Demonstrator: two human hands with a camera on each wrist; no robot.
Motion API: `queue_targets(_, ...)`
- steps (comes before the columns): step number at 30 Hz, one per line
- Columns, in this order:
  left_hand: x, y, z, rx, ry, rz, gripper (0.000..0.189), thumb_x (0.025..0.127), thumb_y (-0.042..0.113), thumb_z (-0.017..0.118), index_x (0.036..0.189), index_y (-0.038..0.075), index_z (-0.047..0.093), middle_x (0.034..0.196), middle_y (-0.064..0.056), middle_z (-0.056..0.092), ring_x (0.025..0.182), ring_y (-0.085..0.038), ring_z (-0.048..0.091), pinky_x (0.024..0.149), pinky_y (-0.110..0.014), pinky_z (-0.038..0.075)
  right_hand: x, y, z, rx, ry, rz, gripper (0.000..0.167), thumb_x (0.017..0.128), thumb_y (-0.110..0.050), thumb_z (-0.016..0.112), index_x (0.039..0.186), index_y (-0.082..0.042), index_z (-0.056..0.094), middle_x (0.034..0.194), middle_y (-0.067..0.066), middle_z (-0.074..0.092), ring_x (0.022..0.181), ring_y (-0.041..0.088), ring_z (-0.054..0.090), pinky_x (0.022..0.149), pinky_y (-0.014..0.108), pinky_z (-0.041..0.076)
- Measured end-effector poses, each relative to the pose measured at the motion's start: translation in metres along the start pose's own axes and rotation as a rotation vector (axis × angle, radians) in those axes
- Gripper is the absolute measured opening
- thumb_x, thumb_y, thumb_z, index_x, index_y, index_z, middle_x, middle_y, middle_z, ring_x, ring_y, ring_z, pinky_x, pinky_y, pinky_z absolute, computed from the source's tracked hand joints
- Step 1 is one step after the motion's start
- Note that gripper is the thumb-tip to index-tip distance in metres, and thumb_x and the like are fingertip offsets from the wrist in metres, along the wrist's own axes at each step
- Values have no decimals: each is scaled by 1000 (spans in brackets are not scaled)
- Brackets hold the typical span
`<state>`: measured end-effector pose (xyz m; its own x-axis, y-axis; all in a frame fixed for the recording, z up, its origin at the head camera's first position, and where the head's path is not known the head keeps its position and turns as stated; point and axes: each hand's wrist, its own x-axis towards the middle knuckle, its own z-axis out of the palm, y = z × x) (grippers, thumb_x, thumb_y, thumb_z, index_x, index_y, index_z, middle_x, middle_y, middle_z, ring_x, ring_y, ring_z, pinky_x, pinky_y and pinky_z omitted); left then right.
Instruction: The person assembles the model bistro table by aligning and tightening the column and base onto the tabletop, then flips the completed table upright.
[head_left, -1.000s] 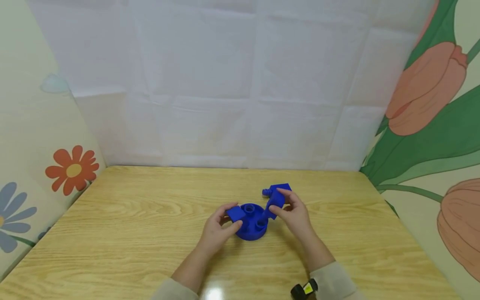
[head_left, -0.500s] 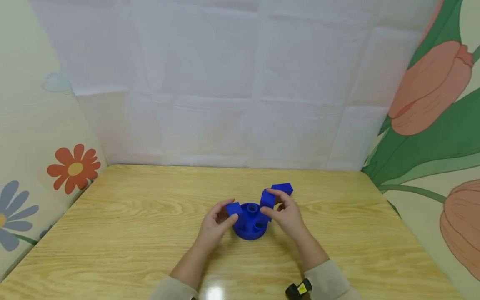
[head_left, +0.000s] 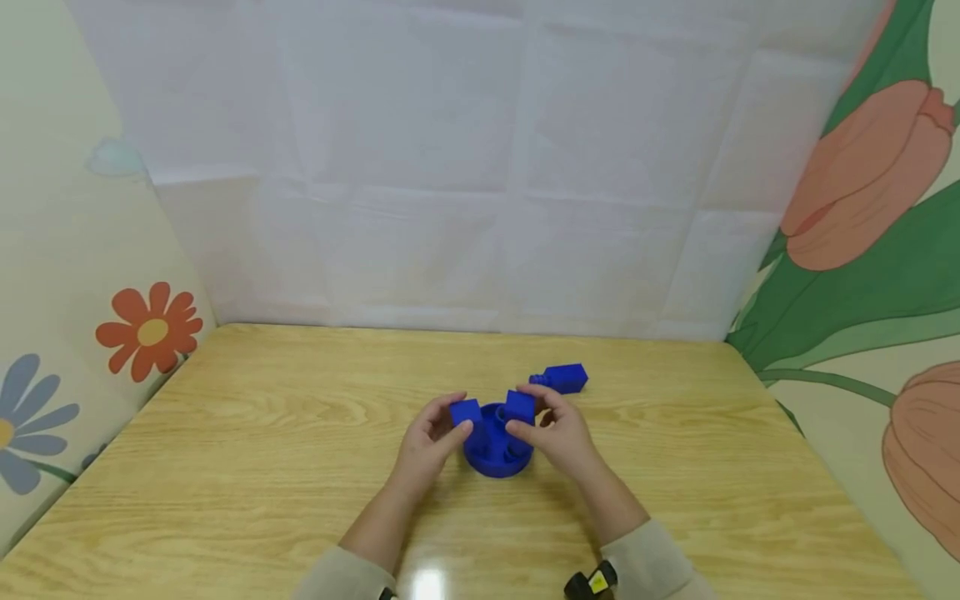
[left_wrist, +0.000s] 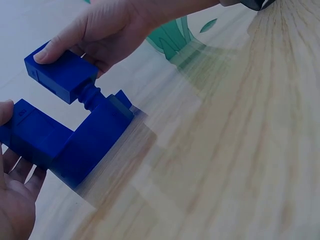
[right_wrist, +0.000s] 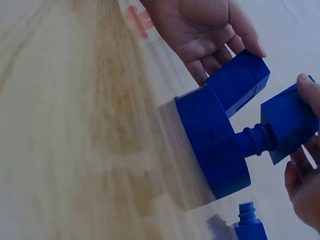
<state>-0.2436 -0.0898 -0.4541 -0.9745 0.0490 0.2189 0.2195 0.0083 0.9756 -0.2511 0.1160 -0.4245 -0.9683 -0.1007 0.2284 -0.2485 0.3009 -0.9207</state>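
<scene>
A shallow round blue base with raised sockets lies on the table. My left hand pinches a square blue block that stands in the base at its left side, its lower end hidden. Opposite it, my right hand grips a second blue block between thumb and fingers. In the right wrist view, this block's threaded stem points down at the base, most of the thread showing above the rim. A third blue block with a threaded stem lies on its side behind the right hand.
The wood-grain table reaches back to a white cloth. Walls with painted flowers stand at left and right. A black band with a yellow label is on the right wrist.
The right hand has moved left and turned its block from slanted to upright over the base's socket. The left hand keeps its hold on its block. The third block has stayed lying behind.
</scene>
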Motion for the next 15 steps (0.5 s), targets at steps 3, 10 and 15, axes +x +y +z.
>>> queue_targets(3, 0, 0, 0, 1, 0, -1, 42, 91, 1, 64, 131, -4, 54, 125, -24, 62, 101, 1, 59, 93, -15, 46, -1, 0, 2, 3, -14, 10, 44, 81, -11, 80, 123, -10, 66, 97, 9, 64, 85, 12, 50, 74, 24, 39)
queue_targets(10, 1, 0, 0, -2, -3, 4, 43, 90, 0, 64, 131, -6, 54, 124, -26, 62, 99, 1, 60, 91, -15, 47, -1, 4, 4, 15, -26, -8, 46, 79, -9, 81, 123, -7, 66, 95, 9, 64, 84, 9, 50, 74, 23, 38)
queue_targets(15, 0, 0, 0, -6, -3, -1, 42, 90, -1, 64, 131, -5, 54, 125, -26, 61, 100, 1, 60, 91, -15, 47, -1, 7, 6, 10, -30, -11, 45, 78, -9, 81, 121, -9, 67, 95, 10, 65, 83, 8, 51, 74, 23, 38)
